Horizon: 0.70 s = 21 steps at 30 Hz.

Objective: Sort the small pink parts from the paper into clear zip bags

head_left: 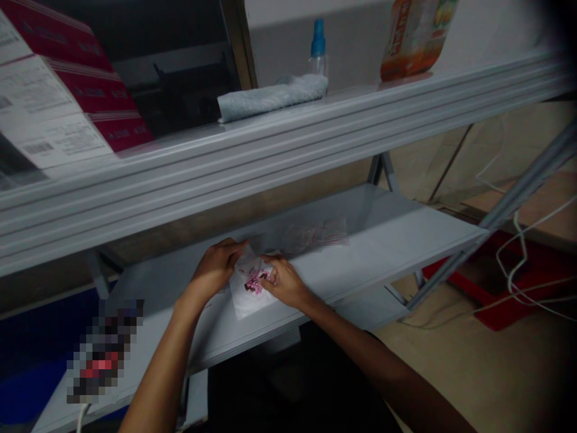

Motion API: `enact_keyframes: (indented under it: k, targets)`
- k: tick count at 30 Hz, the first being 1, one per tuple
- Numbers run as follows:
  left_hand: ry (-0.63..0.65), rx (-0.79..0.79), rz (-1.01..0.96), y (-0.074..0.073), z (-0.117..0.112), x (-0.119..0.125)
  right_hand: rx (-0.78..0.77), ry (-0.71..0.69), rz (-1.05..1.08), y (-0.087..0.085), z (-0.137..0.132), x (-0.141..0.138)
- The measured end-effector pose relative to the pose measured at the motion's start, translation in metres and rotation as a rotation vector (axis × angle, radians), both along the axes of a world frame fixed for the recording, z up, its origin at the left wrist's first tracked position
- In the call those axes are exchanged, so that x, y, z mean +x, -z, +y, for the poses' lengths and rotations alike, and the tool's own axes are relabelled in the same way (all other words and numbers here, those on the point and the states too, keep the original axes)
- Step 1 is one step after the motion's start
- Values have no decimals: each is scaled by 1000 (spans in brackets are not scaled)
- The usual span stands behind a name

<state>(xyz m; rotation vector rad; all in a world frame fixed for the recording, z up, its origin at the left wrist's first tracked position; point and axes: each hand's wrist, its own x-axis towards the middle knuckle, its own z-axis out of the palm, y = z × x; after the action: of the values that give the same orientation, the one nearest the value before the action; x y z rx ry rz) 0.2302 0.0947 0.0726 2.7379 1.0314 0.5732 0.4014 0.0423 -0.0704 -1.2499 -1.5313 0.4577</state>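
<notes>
A small clear plastic bag (246, 305) lies on the lower shelf, with pink and dark brown bits (253, 285) showing on or in it; whether they are print or loose pieces I cannot tell. My left hand (217, 264) pinches the bag's upper left edge. From the other side my right hand (283, 279) grips the bag near its upper right, fingers curled and the thumb beside the pink bits. Just beyond my right hand, more clear plastic bags (318, 236) with thin reddish lines lie flat on the shelf.
Above my hands runs the ridged edge of an upper shelf (189, 171). It carries red and white boxes (76, 90), a folded grey cloth (273, 98), a blue-topped spray bottle (318, 48) and an orange-labelled bottle (412, 39). A blurred-out object (106, 355) sits left; white cables (518, 264) hang right.
</notes>
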Motion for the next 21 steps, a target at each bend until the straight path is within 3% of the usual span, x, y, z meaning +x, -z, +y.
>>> enact_keyframes:
  k: [7,14,21]
  targets:
    - [-142,-67,-166,6,8,3,-2,-25,-6,-10,-6,3]
    - [-110,-41,-223,15,11,5,13,-33,18,-15,-5,5]
    - [-221,-250,-479,17,7,3,16,-7,309,-11,0,4]
